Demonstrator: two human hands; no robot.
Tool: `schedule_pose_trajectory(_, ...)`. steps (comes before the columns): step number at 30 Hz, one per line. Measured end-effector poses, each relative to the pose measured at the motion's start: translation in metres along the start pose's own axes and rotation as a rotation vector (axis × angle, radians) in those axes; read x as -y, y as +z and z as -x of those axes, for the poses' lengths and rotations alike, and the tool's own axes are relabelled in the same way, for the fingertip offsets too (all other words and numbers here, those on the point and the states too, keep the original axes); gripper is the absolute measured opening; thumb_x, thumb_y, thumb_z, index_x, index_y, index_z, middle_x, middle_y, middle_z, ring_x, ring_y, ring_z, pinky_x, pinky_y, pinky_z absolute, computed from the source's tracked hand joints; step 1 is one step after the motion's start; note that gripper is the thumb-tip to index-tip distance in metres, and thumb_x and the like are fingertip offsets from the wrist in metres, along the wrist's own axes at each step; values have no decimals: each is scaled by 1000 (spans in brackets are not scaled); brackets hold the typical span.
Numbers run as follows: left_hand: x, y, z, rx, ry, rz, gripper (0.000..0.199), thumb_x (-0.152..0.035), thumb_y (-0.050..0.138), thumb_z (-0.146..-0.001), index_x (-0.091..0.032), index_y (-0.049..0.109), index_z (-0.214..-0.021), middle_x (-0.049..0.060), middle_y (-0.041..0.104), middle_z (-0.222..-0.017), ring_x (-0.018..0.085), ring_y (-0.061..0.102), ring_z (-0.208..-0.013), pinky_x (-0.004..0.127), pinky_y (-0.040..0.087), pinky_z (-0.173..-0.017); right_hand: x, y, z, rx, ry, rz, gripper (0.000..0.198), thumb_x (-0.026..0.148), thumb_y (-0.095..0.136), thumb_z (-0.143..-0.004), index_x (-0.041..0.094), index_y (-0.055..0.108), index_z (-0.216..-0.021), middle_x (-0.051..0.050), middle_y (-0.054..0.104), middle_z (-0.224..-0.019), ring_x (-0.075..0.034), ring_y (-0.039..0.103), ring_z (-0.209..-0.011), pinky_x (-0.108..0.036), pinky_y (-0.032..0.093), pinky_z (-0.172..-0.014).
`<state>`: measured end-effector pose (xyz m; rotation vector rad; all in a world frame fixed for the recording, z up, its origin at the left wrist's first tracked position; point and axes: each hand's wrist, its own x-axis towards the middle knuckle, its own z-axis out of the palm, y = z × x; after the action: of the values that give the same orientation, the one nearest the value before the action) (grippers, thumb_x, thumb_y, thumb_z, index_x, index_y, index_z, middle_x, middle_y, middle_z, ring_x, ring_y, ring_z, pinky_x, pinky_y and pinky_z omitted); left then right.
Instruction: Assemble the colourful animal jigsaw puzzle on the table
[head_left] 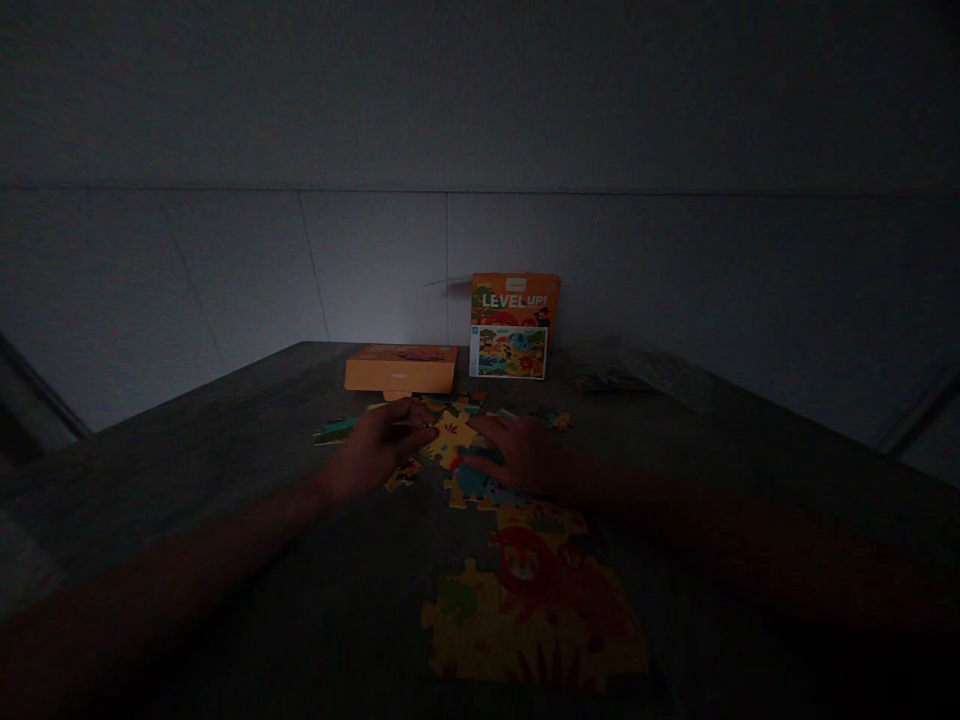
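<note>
A yellow puzzle piece [452,430] with a small red plant lies between my hands. My left hand [384,442] has its fingers curled and its thumb at the left edge of that piece. My right hand [529,455] rests palm down with thumb and fingers apart, fingertips at the piece's right side. Under the right hand lies a joined part with a blue elephant [474,485], partly covered. Closer to me is a larger joined section with a red-maned lion [525,565]. Loose pieces [334,432] lie left of my left hand.
An orange puzzle box [517,300] stands at the back, a picture card [510,353] leaning on it. An opened orange box [401,372] lies left of it. Clear plastic wrapping [667,375] lies back right. More pieces [556,418] sit beyond my right hand. The scene is dim.
</note>
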<state>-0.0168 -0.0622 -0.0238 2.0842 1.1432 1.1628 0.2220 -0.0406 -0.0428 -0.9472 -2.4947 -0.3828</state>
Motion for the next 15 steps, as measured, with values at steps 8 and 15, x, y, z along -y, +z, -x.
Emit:
schedule_pose_trajectory(8,-5,-1,6,127,-84,-46,24,-40,63,-79,-17,58,-77,1,60,-68,15,59,-62,25,47,-55,-2,-1,0,9,-108,2,37,36,52,-97,12,58,-124,-12,72,-105,-22,69,-87,-29,49,-71)
schedule_pose_trajectory(15,5,-6,6,192,-11,-341,13,-30,60,-79,-18,59,-83,4,68,-78,18,64,-71,26,46,-60,3,-6,-2,105,-58,32,40,30,51,-97,13,53,-133,-14,69,-116,-24,68,-96,-31,50,-75)
